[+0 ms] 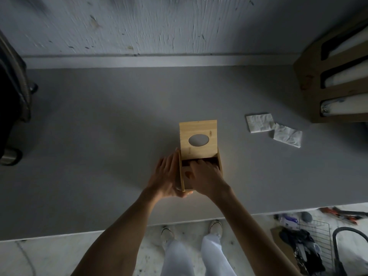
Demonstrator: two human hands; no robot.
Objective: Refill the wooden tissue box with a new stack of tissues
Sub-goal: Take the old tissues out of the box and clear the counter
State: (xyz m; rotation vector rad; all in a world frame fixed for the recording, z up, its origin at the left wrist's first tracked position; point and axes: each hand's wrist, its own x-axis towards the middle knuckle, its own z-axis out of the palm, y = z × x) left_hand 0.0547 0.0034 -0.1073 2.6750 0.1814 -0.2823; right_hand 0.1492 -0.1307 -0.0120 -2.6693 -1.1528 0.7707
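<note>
A wooden tissue box (pixel 219 166) stands in the middle of the grey table (pixel 99 136). Its lid (pixel 198 129), with an oval hole, is swung up and away from me. My left hand (pixel 166 176) lies flat against the box's left wall, thumb under the near corner. My right hand (pixel 205 176) reaches down into the dark open box, fingers spread; what they touch inside is hidden. Two folded white tissues (pixel 259 122) (pixel 287 135) lie on the table to the right of the box.
A wooden rack (pixel 310 80) with white stacks in its slots stands at the back right. A dark bag (pixel 12 92) sits at the left edge. The wall (pixel 159 26) runs behind the table. Clutter and a wire basket (pixel 314 236) lie on the floor to the right.
</note>
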